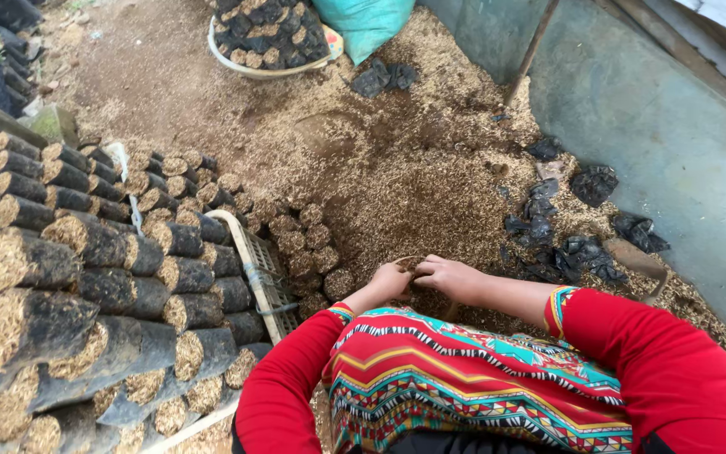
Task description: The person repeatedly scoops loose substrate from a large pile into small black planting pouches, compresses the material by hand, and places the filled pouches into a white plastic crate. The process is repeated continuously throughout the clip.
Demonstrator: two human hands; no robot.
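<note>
Head view: the person's two hands meet low in the middle of the scene, over a small black nursery bag (pixel 411 266) whose mouth shows between them, packed with brown husk mix. The left hand (pixel 390 280) is curled in against the near left side of the bag, fingers bent as if gripping its rim; the right hand (pixel 451 274) lies across the right side with fingers pressed down toward the fill, though whether it actually pinches the plastic I cannot tell. Judging from this, filling goes best with one hand holding the rim open and steady while the other presses the mix in firmly and evenly, so the bag ends up round and full like its neighbours. Just left of the hands stands a small cluster of filled bags (pixel 306 248), upright and touching. Farther left, a large stack of filled bags (pixel 86 277) lies on its side, ends showing, against a pale plastic crate (pixel 255 265). To the right, empty crumpled black bags (pixel 560 240) are scattered on the husk pile (pixel 397 160) that covers the ground. At the far edge sit a round basin of filled bags (pixel 266 38) and a teal sack (pixel 365 23); a grey wall (pixel 657 126) closes the right side.
</note>
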